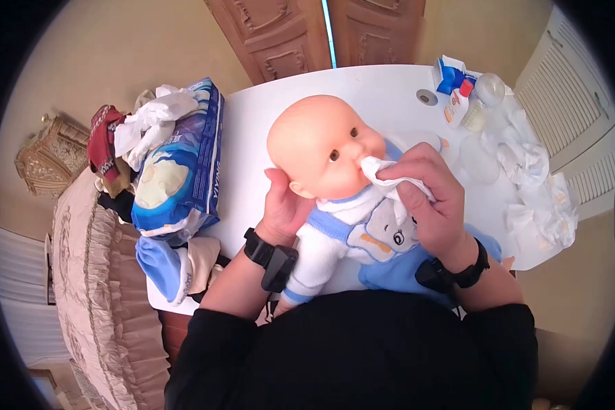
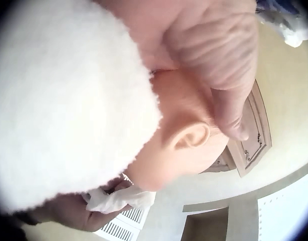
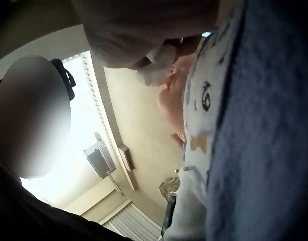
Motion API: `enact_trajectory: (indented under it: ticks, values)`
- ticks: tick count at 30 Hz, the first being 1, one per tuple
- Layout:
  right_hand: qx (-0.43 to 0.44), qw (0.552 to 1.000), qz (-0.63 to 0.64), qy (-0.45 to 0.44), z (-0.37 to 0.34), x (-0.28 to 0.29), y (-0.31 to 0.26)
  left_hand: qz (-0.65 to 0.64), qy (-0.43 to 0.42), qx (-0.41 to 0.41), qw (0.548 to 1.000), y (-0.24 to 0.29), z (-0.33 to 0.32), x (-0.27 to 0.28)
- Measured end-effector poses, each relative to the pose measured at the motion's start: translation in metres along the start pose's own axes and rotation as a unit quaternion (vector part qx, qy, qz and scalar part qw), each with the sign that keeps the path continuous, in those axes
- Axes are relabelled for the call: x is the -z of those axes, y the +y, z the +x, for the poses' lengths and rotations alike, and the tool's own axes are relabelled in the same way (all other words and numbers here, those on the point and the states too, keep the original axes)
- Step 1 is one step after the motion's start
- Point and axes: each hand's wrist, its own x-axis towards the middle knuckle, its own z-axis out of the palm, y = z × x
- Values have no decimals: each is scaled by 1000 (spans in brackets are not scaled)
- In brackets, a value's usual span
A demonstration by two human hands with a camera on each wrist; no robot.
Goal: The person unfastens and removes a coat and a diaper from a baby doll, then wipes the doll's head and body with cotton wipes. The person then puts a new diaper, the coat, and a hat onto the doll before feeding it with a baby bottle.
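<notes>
A baby doll (image 1: 318, 140) in a white and blue plush outfit lies face up on the white table (image 1: 242, 113), its head lifted and turned toward the right. My left hand (image 1: 283, 210) cups the back of the head near the neck; in the left wrist view its thumb lies behind the ear (image 2: 191, 135), while the fingers beneath are hidden. Between the thumb and fingers of my right hand (image 1: 436, 195) is a crumpled white wipe (image 1: 383, 167), pinched and held right at the doll's mouth. The right wrist view shows the wipe close to the face too, in shadow.
A blue diaper pack (image 1: 208, 160) stands at the left, with white cloths (image 1: 158, 116) on top and a blue garment (image 1: 160, 266) nearby. At the far right are a red-capped bottle (image 1: 458, 106), a blue-white box (image 1: 451, 75) and several crumpled white wipes (image 1: 523, 160).
</notes>
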Motion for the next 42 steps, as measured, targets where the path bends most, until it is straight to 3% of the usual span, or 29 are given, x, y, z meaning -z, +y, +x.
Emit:
enact_trajectory:
  ticks: [3, 6, 9, 11, 12, 14, 15, 17, 20, 24, 29, 35, 42]
  values:
    - [-11, 998, 64, -1, -3, -1, 2, 22, 9, 25, 999, 0, -4, 19]
    - [-19, 998, 51, 26, 4, 6, -6, 45, 58, 3, 997, 0, -6, 19]
    - [-49, 994, -22, 95, 21, 21, -4, 79, 47, 5, 996, 11, -7, 2]
    - [-225, 962, 82, 133, 35, 25, 5, 114, 71, -1, 991, 13, 2, -5]
    - [-223, 960, 85, 143, 39, 26, 13, 120, 63, 4, 991, 8, 5, -7]
    - [-274, 943, 164, 89, 47, 26, 28, 129, 51, 13, 990, 8, 11, -7]
    - [-272, 943, 167, 95, 50, 25, 31, 131, 46, 16, 990, 5, 8, -9]
    - [-293, 943, 158, 17, 58, 20, 36, 134, 40, 19, 990, 7, 8, -9]
    - [-230, 959, 165, -26, 67, 7, 52, 133, 34, 20, 990, 10, 3, -9]
    - [-241, 955, 149, -84, 79, -1, 70, 128, 28, 21, 991, 10, 10, -9]
    - [-365, 896, 133, -216, 93, -5, 65, 124, 12, 22, 992, 11, 14, -8]
    - [-355, 884, 237, -191, 89, -5, 71, 108, 1, 22, 994, 14, 12, -7]
    - [-404, 857, 229, -225, 94, 2, 63, 87, -11, 28, 996, 14, 9, -7]
